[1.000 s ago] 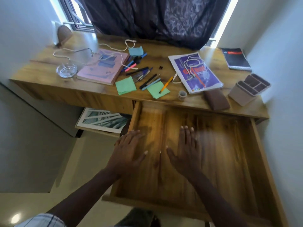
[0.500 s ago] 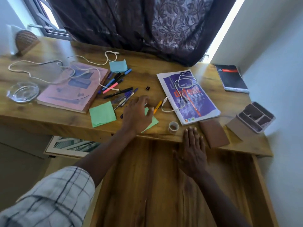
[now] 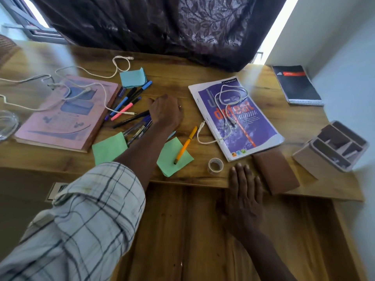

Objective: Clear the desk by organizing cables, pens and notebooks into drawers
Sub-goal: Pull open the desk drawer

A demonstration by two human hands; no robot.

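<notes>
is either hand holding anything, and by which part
Right hand lies flat at the desk edge, holding nothing. Left hand curls down by the pens; fingertips hidden, so cannot tell.

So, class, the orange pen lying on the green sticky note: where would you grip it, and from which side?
Pinch the orange pen at mid-barrel, coming from above, fingers across its width. It lies flat and diagonal, tip on the green note, so only its long sides are free; its far end is crowded by the plug of the white cable.
</notes>
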